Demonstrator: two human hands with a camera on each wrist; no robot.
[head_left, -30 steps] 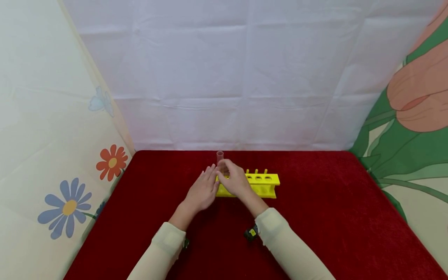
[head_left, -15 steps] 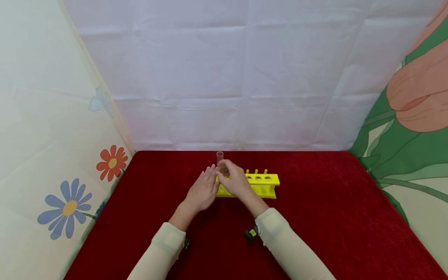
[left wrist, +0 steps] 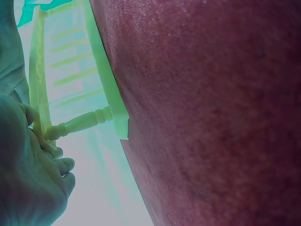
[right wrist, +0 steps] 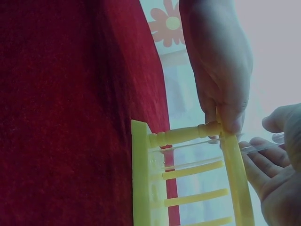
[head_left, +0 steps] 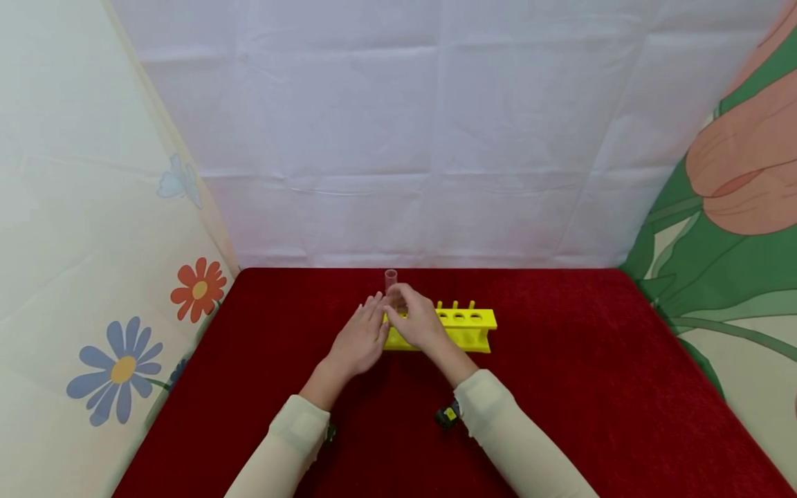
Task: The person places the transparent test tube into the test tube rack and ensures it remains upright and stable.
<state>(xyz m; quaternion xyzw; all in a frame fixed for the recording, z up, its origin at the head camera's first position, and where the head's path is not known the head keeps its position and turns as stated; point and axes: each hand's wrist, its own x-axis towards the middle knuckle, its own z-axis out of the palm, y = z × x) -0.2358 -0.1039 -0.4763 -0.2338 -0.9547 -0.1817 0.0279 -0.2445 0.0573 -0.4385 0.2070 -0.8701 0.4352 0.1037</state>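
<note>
A clear test tube [head_left: 391, 278] stands upright in the left part of a yellow test tube rack [head_left: 463, 337]. In the right wrist view its lower part [right wrist: 197, 164] runs down between the rack's plates. My right hand [head_left: 416, 319] curls its thumb and fingers round the tube's upper part, above the top plate, and the rim pokes out beyond the fingers. My left hand [head_left: 360, 339] holds the left end of the rack's top plate; in the right wrist view that hand [right wrist: 220, 70] has its thumb on the plate and fingertips behind it.
A red cloth [head_left: 598, 387] covers the table, with a white curtain [head_left: 398, 138] hanging behind its far edge. Flower-printed sheets [head_left: 124, 277] flank both sides. Along the rack's back several yellow pegs [head_left: 455, 304] stick up, and there are holes along its top plate.
</note>
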